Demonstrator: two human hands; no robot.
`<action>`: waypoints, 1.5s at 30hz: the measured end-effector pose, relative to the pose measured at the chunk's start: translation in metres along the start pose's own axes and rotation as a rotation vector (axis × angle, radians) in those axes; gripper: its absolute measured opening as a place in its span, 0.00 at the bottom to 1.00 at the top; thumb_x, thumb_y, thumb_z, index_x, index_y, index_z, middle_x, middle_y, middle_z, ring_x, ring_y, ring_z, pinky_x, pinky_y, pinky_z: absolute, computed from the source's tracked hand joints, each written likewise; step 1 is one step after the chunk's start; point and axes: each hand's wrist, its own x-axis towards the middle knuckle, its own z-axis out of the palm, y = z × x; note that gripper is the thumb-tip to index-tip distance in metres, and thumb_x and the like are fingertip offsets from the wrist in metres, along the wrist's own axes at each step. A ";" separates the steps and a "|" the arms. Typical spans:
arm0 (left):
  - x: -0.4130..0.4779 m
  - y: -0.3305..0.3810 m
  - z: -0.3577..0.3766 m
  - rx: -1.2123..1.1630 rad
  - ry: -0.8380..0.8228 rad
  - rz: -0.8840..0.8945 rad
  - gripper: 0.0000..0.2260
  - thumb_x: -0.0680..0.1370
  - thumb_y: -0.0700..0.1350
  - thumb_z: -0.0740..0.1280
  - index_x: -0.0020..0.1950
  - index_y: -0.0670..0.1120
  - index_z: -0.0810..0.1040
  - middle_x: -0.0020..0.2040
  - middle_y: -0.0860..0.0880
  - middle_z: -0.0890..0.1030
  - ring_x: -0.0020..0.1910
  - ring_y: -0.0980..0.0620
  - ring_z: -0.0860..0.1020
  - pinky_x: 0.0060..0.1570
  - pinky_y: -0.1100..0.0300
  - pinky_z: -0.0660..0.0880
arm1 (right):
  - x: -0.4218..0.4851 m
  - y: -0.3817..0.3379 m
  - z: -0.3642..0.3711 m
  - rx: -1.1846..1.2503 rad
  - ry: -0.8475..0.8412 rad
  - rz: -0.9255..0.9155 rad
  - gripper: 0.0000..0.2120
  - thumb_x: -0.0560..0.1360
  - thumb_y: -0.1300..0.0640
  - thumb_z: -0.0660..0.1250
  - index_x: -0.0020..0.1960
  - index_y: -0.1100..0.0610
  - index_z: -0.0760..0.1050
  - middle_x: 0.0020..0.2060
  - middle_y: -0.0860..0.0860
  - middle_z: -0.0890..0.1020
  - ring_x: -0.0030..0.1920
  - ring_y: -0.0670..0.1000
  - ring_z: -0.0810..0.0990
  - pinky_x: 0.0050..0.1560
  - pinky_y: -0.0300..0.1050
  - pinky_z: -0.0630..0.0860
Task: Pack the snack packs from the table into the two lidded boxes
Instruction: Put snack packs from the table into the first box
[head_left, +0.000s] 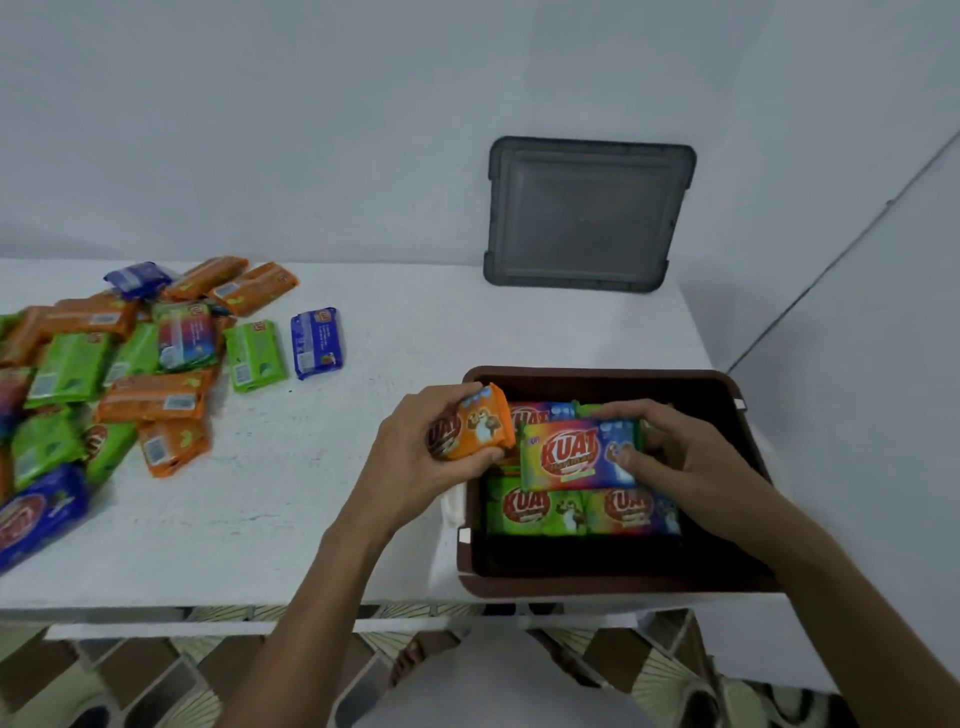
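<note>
Gripping an orange snack pack (471, 427) at the brown box's (737, 410) left rim, the left hand (415, 457) curls round it, while the right hand (680, 457) pinches a rainbow pack (574, 457) over packs already inside; loose packs (124, 364) lie heaped at the table's (363, 467) left, a grey lid (587, 213) leaning against the wall

One box (597, 373), one lid (587, 213), two hands (410, 457) (696, 460)

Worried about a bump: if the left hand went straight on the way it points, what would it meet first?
Its orange pack probably hits the rainbow pack in the right hand, over the brown box; depth unclear.
</note>
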 end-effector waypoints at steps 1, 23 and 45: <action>0.000 0.000 0.001 0.009 0.002 0.003 0.28 0.67 0.65 0.72 0.66 0.62 0.72 0.61 0.67 0.73 0.61 0.61 0.73 0.57 0.54 0.77 | -0.001 0.002 0.000 0.003 -0.019 0.009 0.16 0.76 0.57 0.66 0.62 0.47 0.75 0.57 0.48 0.80 0.57 0.49 0.82 0.47 0.49 0.83; 0.003 -0.003 -0.009 0.041 -0.200 -0.082 0.31 0.69 0.56 0.74 0.70 0.65 0.67 0.64 0.57 0.67 0.62 0.60 0.70 0.53 0.69 0.74 | 0.032 0.039 0.046 -0.801 -0.078 0.007 0.16 0.79 0.55 0.66 0.66 0.51 0.74 0.58 0.53 0.79 0.51 0.47 0.78 0.50 0.42 0.79; -0.001 0.014 -0.008 0.224 -0.050 0.083 0.32 0.69 0.71 0.65 0.70 0.63 0.67 0.63 0.60 0.70 0.62 0.62 0.69 0.55 0.67 0.70 | 0.011 -0.025 0.030 0.141 0.059 -0.031 0.14 0.77 0.62 0.67 0.61 0.50 0.75 0.52 0.52 0.83 0.51 0.52 0.85 0.44 0.46 0.82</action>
